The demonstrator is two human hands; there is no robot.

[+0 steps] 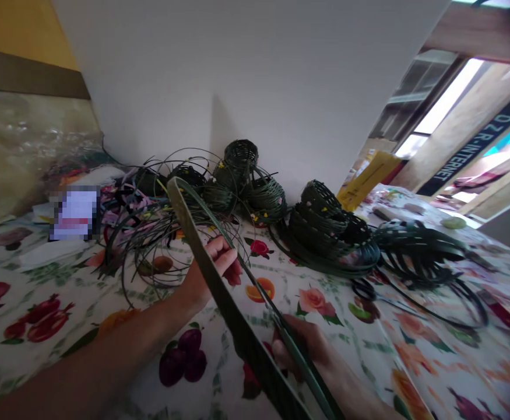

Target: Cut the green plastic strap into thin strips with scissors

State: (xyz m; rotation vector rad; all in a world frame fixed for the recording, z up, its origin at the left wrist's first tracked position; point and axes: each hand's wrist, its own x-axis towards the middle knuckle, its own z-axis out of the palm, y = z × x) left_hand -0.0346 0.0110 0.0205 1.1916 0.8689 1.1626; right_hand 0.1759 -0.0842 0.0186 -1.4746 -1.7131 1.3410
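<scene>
A long, flat, dark green leaf strip runs diagonally from the lower right up to a curled tip near the middle of the view. My left hand grips it near the upper part, and my right hand closes on it lower down. A thin green strand runs alongside the wider strip between my hands. Behind my left hand lies a tangle of loose thin green strands on the floral tablecloth. Several small woven green baskets stand beyond it.
More woven green baskets and a splayed, partly woven piece sit to the right. Black-handled scissors lie just below them. A yellow packet stands behind, and a plastic bag lies at the left, against a white wall.
</scene>
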